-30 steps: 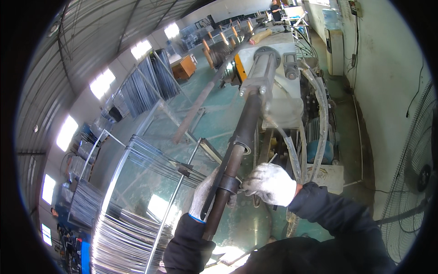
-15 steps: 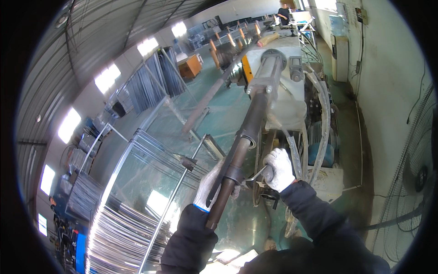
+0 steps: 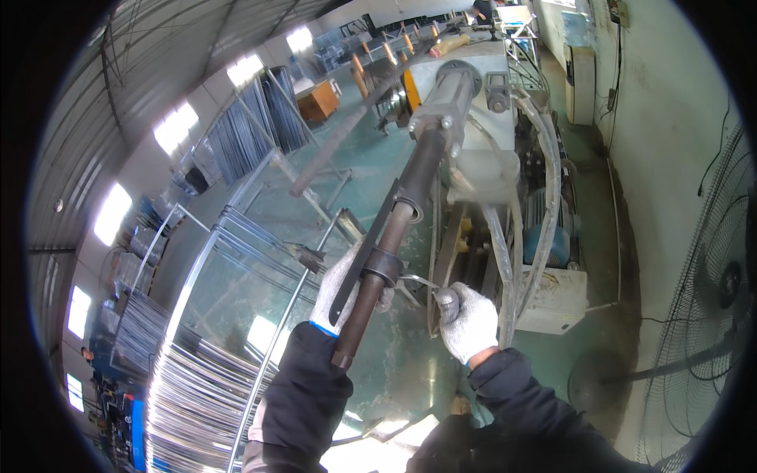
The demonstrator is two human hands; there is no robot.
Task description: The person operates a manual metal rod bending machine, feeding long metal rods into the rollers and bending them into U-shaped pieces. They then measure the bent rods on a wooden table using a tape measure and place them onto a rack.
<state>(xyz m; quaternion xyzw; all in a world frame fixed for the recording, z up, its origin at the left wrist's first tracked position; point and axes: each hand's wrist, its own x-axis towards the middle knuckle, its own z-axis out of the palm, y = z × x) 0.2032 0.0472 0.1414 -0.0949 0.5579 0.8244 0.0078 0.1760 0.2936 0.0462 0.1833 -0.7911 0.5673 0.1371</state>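
A dark steel rod (image 3: 365,309) slants from the machine's cylinder down toward me. Around it sits a dark ring-shaped collar (image 3: 383,266), with a flat dark bar (image 3: 363,257) running along its left side. My left hand (image 3: 334,285), in a white knit glove, is closed round the rod from beneath at the collar; its fingertips show on the right side. In my right hand (image 3: 471,322), also gloved, is a thin bent metal hex key (image 3: 419,278), whose far end meets the collar's right side. The tip itself is too small to make out.
Beyond the rod stands the machine's grey cylinder (image 3: 446,102), with hoses (image 3: 550,189) down its right side. A rack of shiny metal strips (image 3: 209,402) is at lower left. A wire-caged fan (image 3: 710,292) stands by the right wall. Another person (image 3: 482,11) is far off.
My right hand has swung the hex key toward me, lower relative to the collar. My left hand keeps its hold at the collar. The whole view has shifted slightly.
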